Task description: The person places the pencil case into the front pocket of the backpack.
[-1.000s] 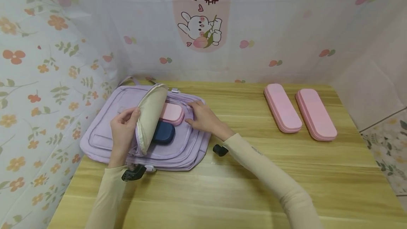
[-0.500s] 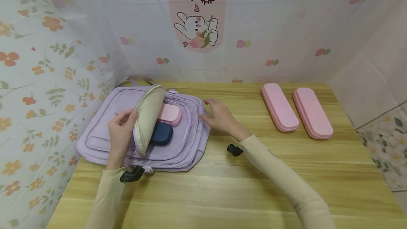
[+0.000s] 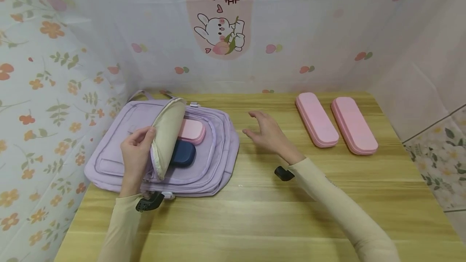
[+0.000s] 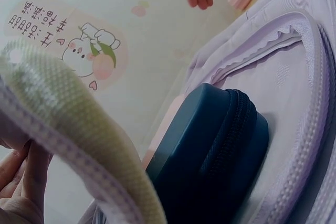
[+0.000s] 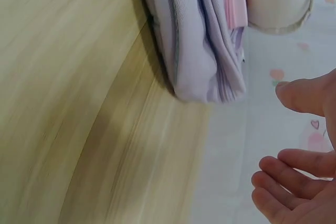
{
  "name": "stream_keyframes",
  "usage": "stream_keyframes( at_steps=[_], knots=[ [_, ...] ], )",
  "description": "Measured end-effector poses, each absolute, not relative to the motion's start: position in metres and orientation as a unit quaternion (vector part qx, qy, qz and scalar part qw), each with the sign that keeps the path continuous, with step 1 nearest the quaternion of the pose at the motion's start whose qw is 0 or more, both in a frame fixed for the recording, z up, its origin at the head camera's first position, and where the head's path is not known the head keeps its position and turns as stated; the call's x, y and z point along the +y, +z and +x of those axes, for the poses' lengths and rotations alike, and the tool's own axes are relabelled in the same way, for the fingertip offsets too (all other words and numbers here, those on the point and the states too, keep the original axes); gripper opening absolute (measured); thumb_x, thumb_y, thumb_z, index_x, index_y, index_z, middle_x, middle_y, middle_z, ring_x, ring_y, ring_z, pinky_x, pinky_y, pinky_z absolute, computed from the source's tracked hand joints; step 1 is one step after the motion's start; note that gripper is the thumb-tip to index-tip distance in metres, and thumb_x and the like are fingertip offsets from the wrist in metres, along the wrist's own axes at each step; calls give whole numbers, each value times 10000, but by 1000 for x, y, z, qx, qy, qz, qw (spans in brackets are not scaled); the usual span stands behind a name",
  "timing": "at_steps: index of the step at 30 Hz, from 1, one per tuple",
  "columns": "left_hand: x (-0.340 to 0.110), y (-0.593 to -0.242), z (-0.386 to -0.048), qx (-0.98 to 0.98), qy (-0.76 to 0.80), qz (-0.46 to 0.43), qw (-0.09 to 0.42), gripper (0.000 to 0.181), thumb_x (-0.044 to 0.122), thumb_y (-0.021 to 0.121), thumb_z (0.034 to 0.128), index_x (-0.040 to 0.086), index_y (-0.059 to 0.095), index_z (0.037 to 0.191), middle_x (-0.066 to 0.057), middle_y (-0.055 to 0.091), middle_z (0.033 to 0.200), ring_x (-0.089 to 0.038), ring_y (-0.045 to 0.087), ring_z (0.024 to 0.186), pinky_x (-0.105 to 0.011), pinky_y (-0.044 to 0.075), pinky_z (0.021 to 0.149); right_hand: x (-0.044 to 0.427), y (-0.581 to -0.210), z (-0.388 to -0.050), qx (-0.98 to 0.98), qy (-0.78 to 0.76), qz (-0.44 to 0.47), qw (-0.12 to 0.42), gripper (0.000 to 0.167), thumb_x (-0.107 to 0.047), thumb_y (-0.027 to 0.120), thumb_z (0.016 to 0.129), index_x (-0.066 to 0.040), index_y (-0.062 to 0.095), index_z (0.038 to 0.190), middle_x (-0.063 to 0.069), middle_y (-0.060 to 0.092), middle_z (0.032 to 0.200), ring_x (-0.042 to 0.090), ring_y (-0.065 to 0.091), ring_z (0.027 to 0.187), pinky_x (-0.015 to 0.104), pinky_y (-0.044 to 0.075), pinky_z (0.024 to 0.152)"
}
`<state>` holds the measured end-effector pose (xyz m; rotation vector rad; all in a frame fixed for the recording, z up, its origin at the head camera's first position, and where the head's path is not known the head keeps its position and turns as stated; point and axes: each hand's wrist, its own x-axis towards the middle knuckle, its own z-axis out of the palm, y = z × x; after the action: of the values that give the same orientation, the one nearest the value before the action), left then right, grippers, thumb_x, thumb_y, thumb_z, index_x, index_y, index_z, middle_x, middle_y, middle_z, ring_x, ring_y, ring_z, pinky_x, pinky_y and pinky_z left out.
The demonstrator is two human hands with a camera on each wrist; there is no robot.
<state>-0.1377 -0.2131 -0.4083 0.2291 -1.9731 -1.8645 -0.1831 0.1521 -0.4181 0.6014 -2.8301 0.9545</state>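
Note:
A lilac backpack lies flat on the left of the table, its front pocket unzipped. My left hand pinches the edge of the pocket flap, which is folded back with its cream lining showing. Inside the pocket lie a pink case and a dark blue zip case, side by side and partly covered by the flap. To the right of the backpack my right hand hovers over the table, thumb and fingers spread apart, holding nothing.
Two pink cases, a nearer-to-me left one and a right one, lie side by side on the wooden table at the right. A printed curtain hangs behind the table and along its left side.
My right hand has moved right, off the backpack and out over the table. The left hand keeps its pinch on the flap, and the cases in the pocket stay put.

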Motion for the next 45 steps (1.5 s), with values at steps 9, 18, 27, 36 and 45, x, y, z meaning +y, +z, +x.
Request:
stream_keyframes(
  at_steps=[9, 18, 27, 36, 45],
  knots=[
    [-212, -411, -139, -700, -677, 77, 213, 67, 158, 777, 895, 96, 779, 920, 16, 778, 853, -13, 676, 724, -127, 533, 694, 191, -417, -172, -937, 313, 144, 52, 643, -244, 725, 940, 87, 466, 1427, 281, 541, 1405, 445, 492, 1328, 583, 420, 1100],
    [-210, -412, -140, -698, -681, 78, 206, 37, 150, 768, 901, 116, 778, 911, 62, 766, 832, -4, 669, 709, -122, 531, 683, 226, -428, -160, -941, 316, 102, 61, 711, -229, 739, 928, 122, 405, 1448, 323, 495, 1416, 485, 484, 1314, 604, 413, 1098],
    [-210, -412, -139, -696, -683, 77, 207, 66, 169, 779, 896, 106, 776, 911, 67, 764, 830, 0, 671, 713, -116, 530, 686, 257, -441, -150, -944, 301, 76, 112, 739, -189, 776, 885, 150, 409, 1429, 369, 473, 1393, 524, 460, 1292, 661, 390, 1075],
    [-208, -412, -138, -703, -677, 82, 204, 54, 159, 767, 904, 106, 771, 919, 56, 769, 842, -1, 677, 719, -120, 533, 686, 288, -447, -141, -941, 303, 17, 147, 781, -172, 805, 847, 189, 393, 1404, 416, 381, 1420, 589, 365, 1315, 716, 303, 1074],
    [-209, -414, -139, -713, -668, 86, 196, 96, 116, 730, 923, 41, 767, 970, 79, 770, 841, 6, 678, 730, -114, 529, 695, 309, -461, -135, -941, 295, -26, 164, 842, -209, 831, 806, 197, 377, 1388, 444, 377, 1362, 607, 375, 1248, 688, 312, 1046]
  ],
)
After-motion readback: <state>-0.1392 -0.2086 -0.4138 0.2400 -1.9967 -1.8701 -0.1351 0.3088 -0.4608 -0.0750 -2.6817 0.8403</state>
